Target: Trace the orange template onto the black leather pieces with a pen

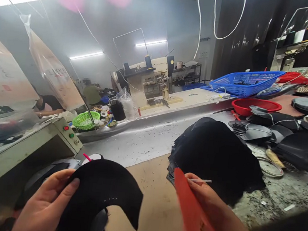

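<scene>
My left hand (pixel 47 199) grips a curved black fabric piece (pixel 103 195) at the lower left, thumb on top; a short row of small pale dots shows on the fabric. My right hand (pixel 207 203) holds a flat red template (pixel 187 212) together with a thin silver pen (pixel 200 180) that sticks out to the right. A tall stack of black cut pieces (pixel 216 156) lies on the bench just beyond my right hand. Under the black fabric piece lie more dark pieces and a white object with a pink tip (pixel 90 157).
A grey conveyor strip (pixel 151 137) runs across the bench. A red bowl (pixel 255 106), blue basket (pixel 243 83) and dark shoe parts (pixel 280 133) stand at the right. A machine box with red and green buttons (pixel 70 133) and a green basket (pixel 86 119) are at the left. A person sits at far left (pixel 46 105).
</scene>
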Available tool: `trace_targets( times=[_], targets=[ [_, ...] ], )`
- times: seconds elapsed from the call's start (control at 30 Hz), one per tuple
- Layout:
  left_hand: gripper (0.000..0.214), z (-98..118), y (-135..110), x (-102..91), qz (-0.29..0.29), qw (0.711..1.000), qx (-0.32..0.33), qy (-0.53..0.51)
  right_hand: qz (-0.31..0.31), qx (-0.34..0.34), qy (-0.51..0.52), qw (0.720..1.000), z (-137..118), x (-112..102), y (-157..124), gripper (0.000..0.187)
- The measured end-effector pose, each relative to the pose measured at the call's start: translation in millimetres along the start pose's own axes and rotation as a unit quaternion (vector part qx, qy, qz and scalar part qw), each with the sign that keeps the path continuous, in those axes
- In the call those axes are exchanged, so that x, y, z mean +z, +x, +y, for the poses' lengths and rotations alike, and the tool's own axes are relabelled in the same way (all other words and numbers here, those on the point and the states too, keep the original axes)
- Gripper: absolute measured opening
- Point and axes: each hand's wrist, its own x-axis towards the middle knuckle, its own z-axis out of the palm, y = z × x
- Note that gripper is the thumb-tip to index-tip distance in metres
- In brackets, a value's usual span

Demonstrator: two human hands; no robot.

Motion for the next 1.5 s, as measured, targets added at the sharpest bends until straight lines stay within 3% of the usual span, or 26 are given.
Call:
trace_targets(
  times=[0.1, 0.2, 0.3, 0.37, 0.47, 0.57, 0.63, 0.67, 0.73, 0.8, 0.9, 1.0, 1.07, 1.17, 1.27, 1.5],
  targets=[
    [0.075, -6, -9, 43.5, -0.141, 0.983, -0.028, -0.112, 0.065, -0.032, 0.012, 0.997, -16, -17, -20, 0.037],
    [0.058, -36, -9, 97.7, -0.246, 0.967, -0.011, -0.064, 0.124, -0.062, -0.006, 0.99, -34, -32, -34, 0.039],
    [0.042, -69, -7, 137.1, -0.252, 0.968, -0.017, -0.012, 0.174, -0.058, -0.046, 0.982, -42, -32, -40, 0.04],
    [0.043, -84, -7, 146.4, -0.214, 0.977, -0.006, 0.018, 0.19, -0.03, -0.064, 0.979, -39, -25, -39, 0.042],
    [0.051, -99, -13, 142.0, -0.167, 0.983, 0.047, 0.052, 0.189, 0.001, -0.089, 0.978, -24, -8, -28, 0.041],
    [0.045, -114, -25, 133.0, -0.237, 0.958, 0.124, 0.1, 0.163, -0.011, -0.169, 0.972, -4, 14, -1, 0.034],
    [0.044, -123, -32, 126.8, -0.277, 0.944, 0.129, 0.123, 0.131, -0.032, -0.253, 0.958, 8, 29, 24, 0.03],
    [0.045, -126, -35, 122.9, -0.263, 0.949, 0.112, 0.13, 0.11, -0.044, -0.295, 0.948, 13, 36, 37, 0.029],
    [0.047, -128, -40, 113.0, -0.173, 0.969, 0.079, 0.155, 0.07, -0.08, -0.374, 0.921, 21, 45, 60, 0.026],
    [0.047, -129, -47, 102.6, -0.088, 0.974, 0.086, 0.189, 0.042, -0.125, -0.456, 0.88, 26, 47, 73, 0.027],
    [0.047, -137, -67, 94.6, -0.103, 0.945, 0.202, 0.234, 0.021, -0.174, -0.568, 0.804, 31, 36, 65, 0.03],
    [0.056, -153, -86, 97.7, -0.152, 0.886, 0.315, 0.304, 0.019, -0.196, -0.652, 0.732, 41, 15, 34, 0.033],
    [0.061, -161, -92, 101.6, -0.157, 0.861, 0.343, 0.34, 0.013, -0.215, -0.698, 0.683, 50, 2, 12, 0.036],
    [0.061, -164, -89, 104.8, -0.152, 0.854, 0.356, 0.347, -0.001, -0.255, -0.74, 0.623, 62, -5, -5, 0.036],
    [0.058, -160, -83, 104.1, -0.147, 0.858, 0.354, 0.343, -0.014, -0.282, -0.752, 0.595, 67, -2, -1, 0.033],
    [0.06, -158, -91, 100.1, -0.172, 0.842, 0.375, 0.348, -0.012, -0.324, -0.749, 0.578, 68, 4, 12, 0.028]
  ],
)
